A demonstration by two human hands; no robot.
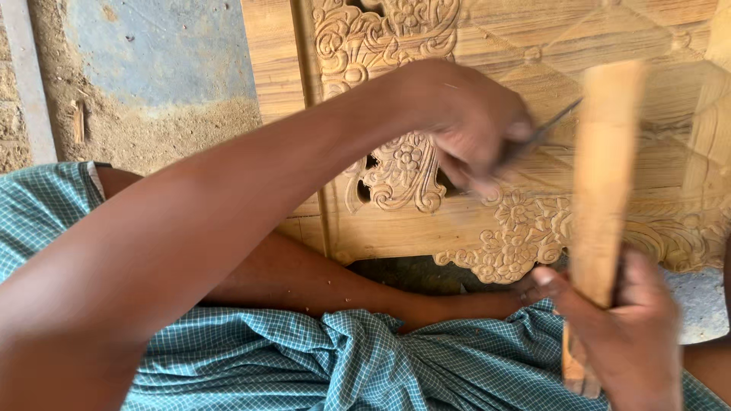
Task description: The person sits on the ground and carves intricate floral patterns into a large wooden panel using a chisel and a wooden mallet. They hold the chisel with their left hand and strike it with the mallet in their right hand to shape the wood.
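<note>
Furthest left lies a patch of grey and sandy ground point(152, 68), and below it, at about seven o'clock, the teal checked cloth point(320, 365) over the person's lap. The left arm crosses from there up toward one o'clock, ending in the left hand point(468, 122), whose fingers are closed tight around a thin dark metal chisel point(544, 131). The hand hides most of the tool; only a short length shows, and the cutting tip cannot be seen.

The chisel's long axis seems to run from about seven o'clock to one o'clock, the visible end rising to the upper right, so the hidden end would bear down and left onto the pale carved wooden panel with floral scrollwork point(403, 171), just right of the pierced flower motif. The panel fills the upper middle and right of the view, and its lower edge runs just above the lap.

Right of that, the blurred pale wooden mallet point(605, 175) stands nearly upright, long axis twelve to six, its head at twelve and its grip low at five o'clock. The right hand point(628, 327) is wrapped shut around that handle.

To do this step well, I judge the chisel should be held steady at a shallow angle with the hand braced against the panel, and the mallet should meet the chisel's raised end squarely along its axis with light, even taps, so the edge follows the carved line rather than skidding across the petals.
</note>
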